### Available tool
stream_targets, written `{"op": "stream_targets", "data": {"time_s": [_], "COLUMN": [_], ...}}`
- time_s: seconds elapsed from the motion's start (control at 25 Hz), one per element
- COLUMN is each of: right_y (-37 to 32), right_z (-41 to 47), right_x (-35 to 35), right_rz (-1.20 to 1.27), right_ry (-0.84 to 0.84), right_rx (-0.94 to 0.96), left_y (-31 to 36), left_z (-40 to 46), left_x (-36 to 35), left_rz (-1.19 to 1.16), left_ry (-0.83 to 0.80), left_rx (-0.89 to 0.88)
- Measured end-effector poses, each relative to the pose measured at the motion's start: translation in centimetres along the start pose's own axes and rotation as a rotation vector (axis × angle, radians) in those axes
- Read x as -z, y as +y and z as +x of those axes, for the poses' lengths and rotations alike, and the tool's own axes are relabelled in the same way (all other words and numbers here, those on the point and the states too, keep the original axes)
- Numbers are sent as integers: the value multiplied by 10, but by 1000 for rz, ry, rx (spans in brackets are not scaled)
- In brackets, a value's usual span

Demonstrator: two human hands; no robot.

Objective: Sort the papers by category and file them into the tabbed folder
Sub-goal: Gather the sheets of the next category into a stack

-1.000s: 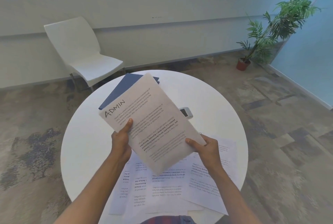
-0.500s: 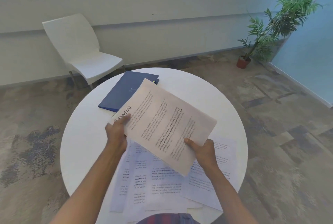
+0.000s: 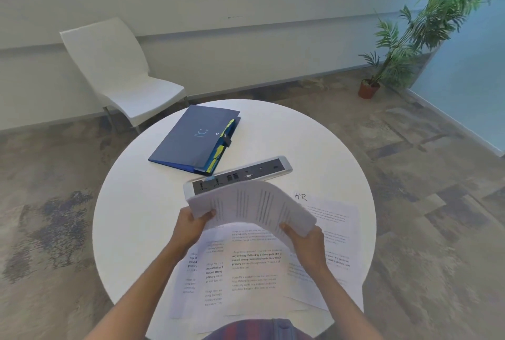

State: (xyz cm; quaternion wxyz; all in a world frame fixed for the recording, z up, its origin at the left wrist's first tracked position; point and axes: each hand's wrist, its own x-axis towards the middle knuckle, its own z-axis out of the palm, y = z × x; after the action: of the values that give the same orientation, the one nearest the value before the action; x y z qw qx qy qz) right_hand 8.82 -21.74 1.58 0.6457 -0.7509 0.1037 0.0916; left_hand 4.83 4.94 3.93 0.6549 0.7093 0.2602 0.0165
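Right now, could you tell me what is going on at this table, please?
A person is sorting papers at a round white table. Both hands hold one printed sheet above the table, bowed upward between them: the left hand grips its left edge, the right hand its right edge. More printed pages lie spread beneath, one marked HR. The blue tabbed folder lies closed farther back, beyond the table's socket panel.

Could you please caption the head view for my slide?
Both hands, left and right, hold a bowed sheet above scattered papers.
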Motion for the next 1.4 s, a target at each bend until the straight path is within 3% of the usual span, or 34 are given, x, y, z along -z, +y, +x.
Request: {"op": "stream_targets", "data": {"time_s": [0.44, 0.56, 0.68, 0.8, 0.92, 1.04, 1.16, 1.28, 1.4], "right_y": [-4, -34, -70, -96, -113, -124, -127, -125, -120], "right_z": [-6, -2, 5, 15, 19, 19, 26, 32, 37], "right_x": [10, 20, 31, 30, 14, 2, 4, 9, 11], "right_rz": [-20, -31, -177, -517, -687, -601, -409, -175, 20], "right_ry": [2, 19, -16, -150, -272, -314, -348, -294, -222], "right_rx": [2, 138, 287, 408, 483, 472, 397, 279, 157], "left_y": [-13, 15, 54, 84, 111, 131, 129, 113, 89], "left_z": [-4, 2, 6, 12, 8, 8, 23, 32, 19], "left_x": [-1, 6, 10, 9, 2, -2, 0, 3, -5], "left_rz": [11, 89, 260, 441, 592, 627, 565, 310, -29], "left_ry": [99, 96, 45, -46, -187, -248, -117, 89, -118], "left_rx": [10, -102, -272, -403, -450, -486, -524, -298, -50]}}
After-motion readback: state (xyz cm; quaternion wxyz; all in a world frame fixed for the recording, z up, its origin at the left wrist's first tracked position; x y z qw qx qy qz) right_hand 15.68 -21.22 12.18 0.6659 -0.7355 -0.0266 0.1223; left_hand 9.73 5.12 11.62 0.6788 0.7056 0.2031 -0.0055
